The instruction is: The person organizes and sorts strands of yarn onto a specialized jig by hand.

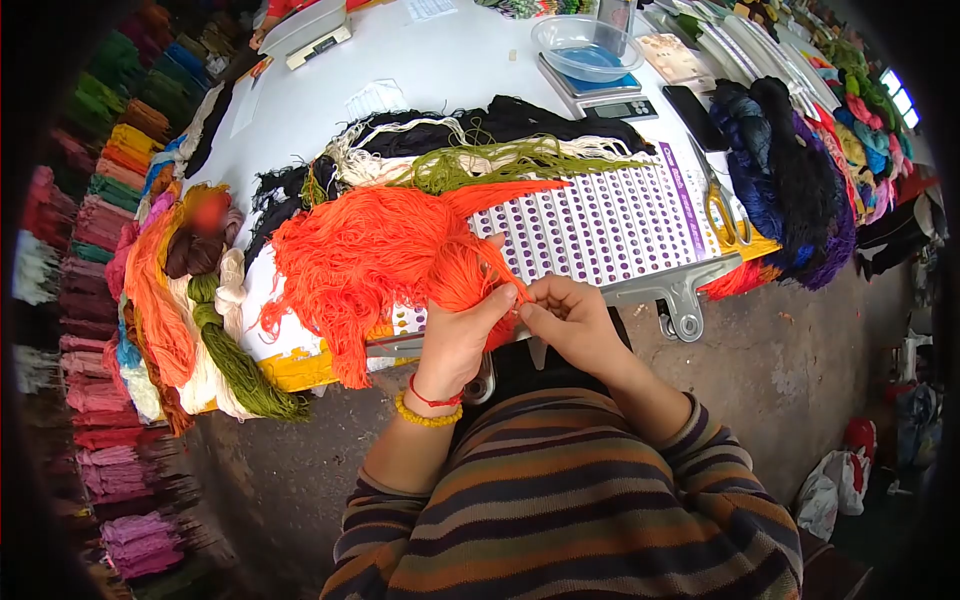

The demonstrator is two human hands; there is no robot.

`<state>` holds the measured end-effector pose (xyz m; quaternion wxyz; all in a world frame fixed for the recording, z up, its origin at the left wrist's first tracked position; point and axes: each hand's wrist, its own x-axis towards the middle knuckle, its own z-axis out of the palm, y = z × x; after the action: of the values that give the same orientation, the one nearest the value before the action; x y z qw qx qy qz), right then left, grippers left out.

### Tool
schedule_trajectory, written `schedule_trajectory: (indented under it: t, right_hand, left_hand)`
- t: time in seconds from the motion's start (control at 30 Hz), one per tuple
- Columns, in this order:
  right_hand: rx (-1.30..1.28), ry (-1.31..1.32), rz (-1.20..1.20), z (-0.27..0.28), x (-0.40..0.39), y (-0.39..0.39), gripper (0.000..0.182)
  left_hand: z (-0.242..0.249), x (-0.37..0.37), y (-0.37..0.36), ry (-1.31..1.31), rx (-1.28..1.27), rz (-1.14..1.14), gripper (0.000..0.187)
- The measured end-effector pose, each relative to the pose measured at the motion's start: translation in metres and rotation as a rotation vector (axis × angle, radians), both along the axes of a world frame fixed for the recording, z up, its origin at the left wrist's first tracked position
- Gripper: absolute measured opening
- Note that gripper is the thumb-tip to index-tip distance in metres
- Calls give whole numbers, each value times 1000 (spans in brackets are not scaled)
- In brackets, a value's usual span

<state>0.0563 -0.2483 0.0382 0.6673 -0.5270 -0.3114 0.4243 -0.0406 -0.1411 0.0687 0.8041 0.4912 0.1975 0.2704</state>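
A big loose bundle of orange-red thread [350,240] lies over the front of the table. My left hand [465,330] is closed around its gathered right end, with the thumb pressing on top. Close beside it, my right hand [575,320] pinches a few strands of the same thread at the fingertips. Under the bundle lies a white card printed with rows of purple dots [600,220]. Metal clips hold the front edge, one large clip [680,295] to the right of my hands. Behind the orange-red thread stretch olive green thread [500,160] and black thread [520,115].
Gold-handled scissors [722,210] and a black phone [695,118] lie at the right. A digital scale [620,108] bears a clear plastic bowl [588,50]. Colourful skeins hang over the left [165,300] and right [790,170] table edges. Another person's hand [258,38] shows at the far left.
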Motion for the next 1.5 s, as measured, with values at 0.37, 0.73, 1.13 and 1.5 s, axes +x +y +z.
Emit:
schedule_trajectory:
  t: [0.37,0.73,1.13,1.5]
  right_hand:
    - [-14,62,-73,5,2,0,5]
    - [-22,150,-6,2,0,2,6]
    - [14,152,-23,1,-1,1,6]
    - [65,161,-55,4,-3,2,4]
  left_hand:
    - [4,-5,1,16,-22,-69,53]
    - [2,-4,-2,-19,106,-64,65]
    - [2,-5,-1,-21,-31,-57,61]
    - [-3,-5,-3,-38,34,-39,56]
